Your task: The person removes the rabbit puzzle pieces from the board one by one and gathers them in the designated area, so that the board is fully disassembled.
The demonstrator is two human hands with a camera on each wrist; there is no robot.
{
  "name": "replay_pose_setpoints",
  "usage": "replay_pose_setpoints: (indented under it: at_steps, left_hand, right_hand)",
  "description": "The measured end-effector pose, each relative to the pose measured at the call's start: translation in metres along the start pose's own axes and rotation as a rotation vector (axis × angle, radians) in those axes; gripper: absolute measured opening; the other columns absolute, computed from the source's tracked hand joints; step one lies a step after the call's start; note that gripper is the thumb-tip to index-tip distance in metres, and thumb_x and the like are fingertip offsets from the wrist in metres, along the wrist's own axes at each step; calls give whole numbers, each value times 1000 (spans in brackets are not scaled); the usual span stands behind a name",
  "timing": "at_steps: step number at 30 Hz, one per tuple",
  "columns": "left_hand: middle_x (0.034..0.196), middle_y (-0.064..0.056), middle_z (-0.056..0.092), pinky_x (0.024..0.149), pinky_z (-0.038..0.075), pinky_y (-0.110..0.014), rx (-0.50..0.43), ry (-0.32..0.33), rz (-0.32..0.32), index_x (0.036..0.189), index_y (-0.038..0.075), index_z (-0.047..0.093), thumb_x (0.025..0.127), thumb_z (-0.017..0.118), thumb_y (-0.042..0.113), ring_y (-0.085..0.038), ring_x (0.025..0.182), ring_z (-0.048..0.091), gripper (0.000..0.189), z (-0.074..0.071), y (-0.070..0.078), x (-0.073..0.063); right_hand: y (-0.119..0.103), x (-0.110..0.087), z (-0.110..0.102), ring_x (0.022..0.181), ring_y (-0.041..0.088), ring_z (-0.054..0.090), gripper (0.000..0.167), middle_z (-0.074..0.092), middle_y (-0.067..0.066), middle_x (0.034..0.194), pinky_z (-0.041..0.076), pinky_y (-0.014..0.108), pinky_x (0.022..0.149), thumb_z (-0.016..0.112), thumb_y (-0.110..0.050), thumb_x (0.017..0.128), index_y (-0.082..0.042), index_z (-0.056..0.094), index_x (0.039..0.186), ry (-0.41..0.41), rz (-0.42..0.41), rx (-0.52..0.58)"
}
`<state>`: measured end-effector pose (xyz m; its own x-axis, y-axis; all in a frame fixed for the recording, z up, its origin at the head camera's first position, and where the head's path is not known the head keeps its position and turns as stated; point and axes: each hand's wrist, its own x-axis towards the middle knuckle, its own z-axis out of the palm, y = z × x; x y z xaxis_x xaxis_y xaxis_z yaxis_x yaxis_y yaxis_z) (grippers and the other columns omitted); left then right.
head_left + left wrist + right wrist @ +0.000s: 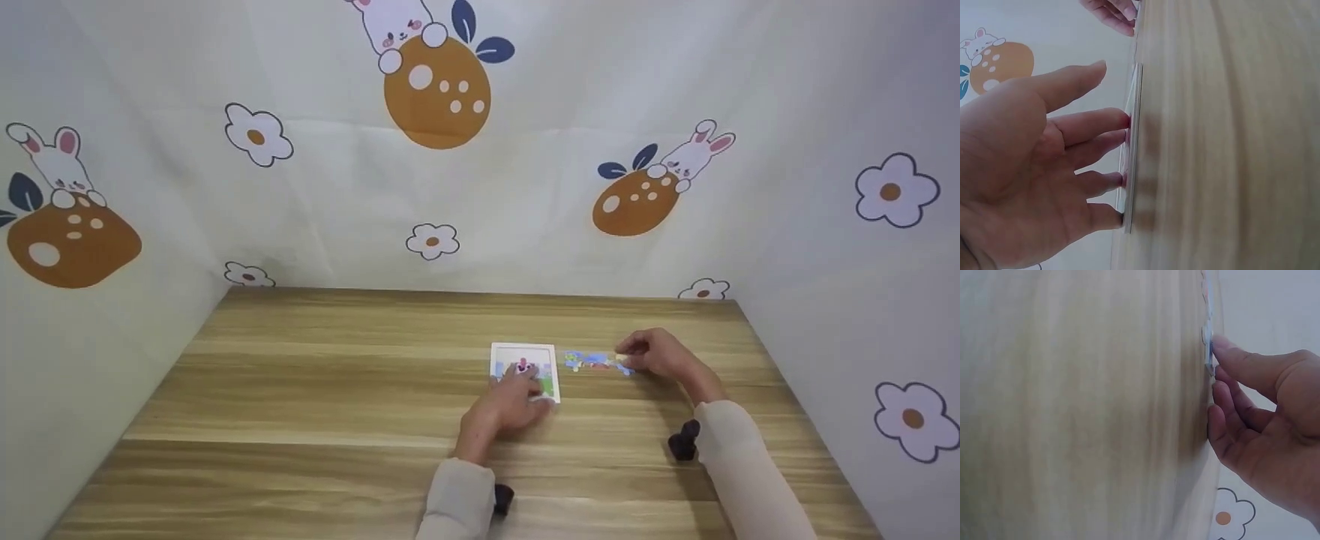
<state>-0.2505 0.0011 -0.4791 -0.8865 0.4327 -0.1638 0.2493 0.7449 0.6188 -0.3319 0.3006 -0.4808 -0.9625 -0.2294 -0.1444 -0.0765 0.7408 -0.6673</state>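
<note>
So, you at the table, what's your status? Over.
Left fingers resting on the frame, hiding part of it. Right fingers at the loose pieces, grip unclear. Frame's top strip looks unfilled.

Bunny-print cloth (337, 195) on three sides makes this wooden table (315, 375) a booth.

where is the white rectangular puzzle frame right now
In the head view, the white rectangular puzzle frame lies on the wood-grain table, slightly right of centre, with the left hand on it and loose multicoloured puzzle pieces just to its right.
</note>
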Motion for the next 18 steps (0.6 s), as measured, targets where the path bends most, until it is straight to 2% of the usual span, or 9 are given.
replay_pose_setpoints:
  at_steps: [3,8,11,15,16,18]
  left_hand:
    - [162,-10,37,125,12,-62,-2,-1,3,130,6,66,101,55,32,-39,155,20,41,0,1,0]
    - [161,-12,38,125,13,-62,13,-14,33,133,6,64,102,52,30,-38,154,22,41,-1,0,-1]
    - [159,-13,41,126,16,-58,-1,-3,49,110,2,71,102,53,29,-36,154,24,34,-3,-1,-1]
    - [155,-12,47,126,18,-56,17,48,41,96,4,71,102,55,28,-36,153,27,29,-5,2,-2]
    - [155,-11,48,126,18,-56,28,63,34,102,4,72,102,55,27,-35,152,29,29,-4,3,-3]
    - [150,-11,54,121,33,-52,60,100,27,116,4,71,101,56,24,-32,143,46,29,-3,7,-6]
  right_hand:
    - [-2,-1,2,91,20,59,19,70,18,107,49,26,78,68,1,90,2,71,109,8,-10,-7]
    - [-13,-3,7,95,22,62,17,72,17,110,53,34,86,66,-3,93,-1,72,109,75,-11,-13]
    - [-28,-3,12,99,22,63,18,72,16,113,53,37,87,60,-8,99,-2,72,111,122,-21,3]
    - [-50,-3,20,104,28,63,24,70,19,115,52,41,90,51,-11,104,0,70,114,155,-69,34]
    - [-54,-2,22,106,29,63,25,70,20,115,53,43,92,49,-12,105,1,69,114,158,-82,40]
    - [-61,-1,26,109,34,64,27,69,21,115,53,46,96,47,-13,106,3,66,116,166,-103,49]
